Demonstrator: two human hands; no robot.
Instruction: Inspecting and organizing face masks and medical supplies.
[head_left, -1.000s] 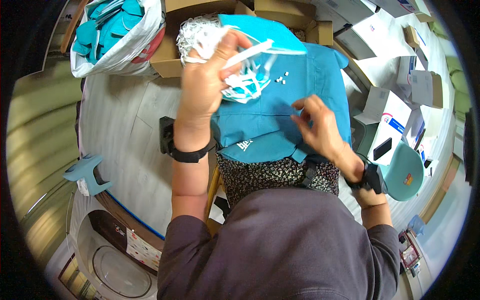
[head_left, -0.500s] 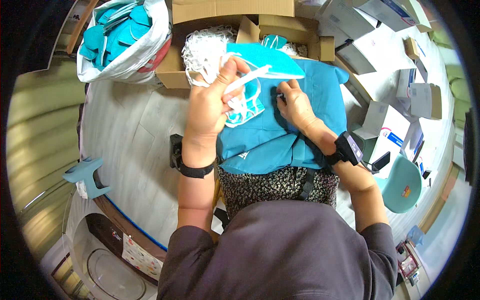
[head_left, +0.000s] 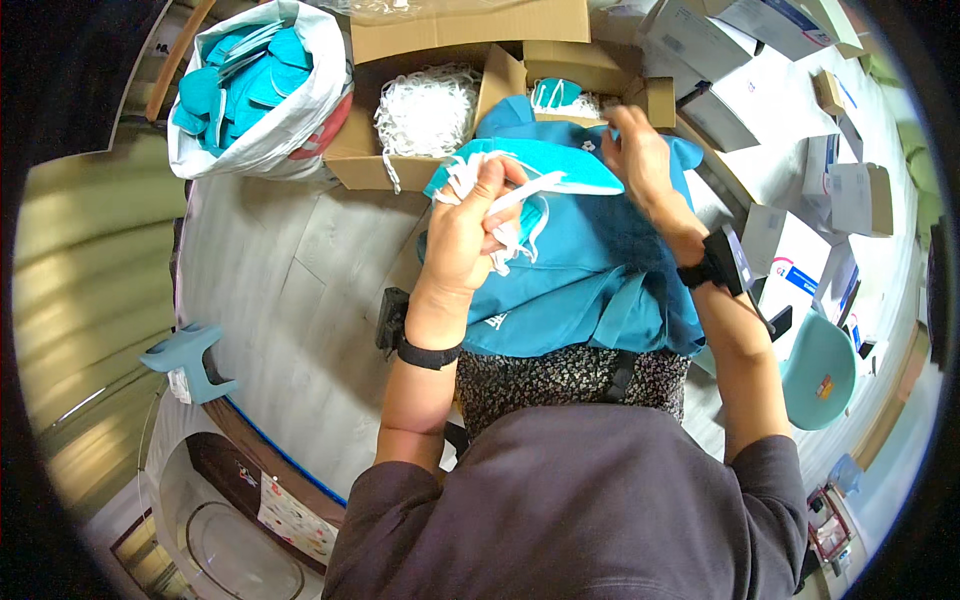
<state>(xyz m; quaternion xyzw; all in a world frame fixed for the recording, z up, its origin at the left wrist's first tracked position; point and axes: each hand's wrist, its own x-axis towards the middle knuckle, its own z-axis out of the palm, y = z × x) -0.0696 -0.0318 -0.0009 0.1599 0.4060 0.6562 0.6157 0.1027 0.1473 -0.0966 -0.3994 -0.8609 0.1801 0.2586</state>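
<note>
My left hand (head_left: pixel 470 225) is closed around white straps and the edge of a teal folded face mask (head_left: pixel 570 167), which sticks out to the right above the hand. Below the fingers, more teal material (head_left: pixel 533 218) hangs with white loops; whether it is a second mask I cannot tell. Over my lap spreads a teal apron (head_left: pixel 570 270) with a small white flower mark near its far edge. My right hand (head_left: pixel 640 160) is raised over the apron's far right part, fingers half bent and thumb apart, with nothing visible in them.
Beyond the apron stands a cardboard box (head_left: pixel 375 172) with a heap of white elastic straps (head_left: pixel 428 112). Another teal mask (head_left: pixel 556 93) lies in its right part. A white bag (head_left: pixel 190 160) of teal masks is at far left. Several white boxes (head_left: pixel 790 245) and a teal stool (head_left: pixel 820 370) are right.
My right hand has moved away from me and slightly right, off the apron's middle. My left hand, still gripping the mask, has shifted right and nearer, away from the strap heap.
</note>
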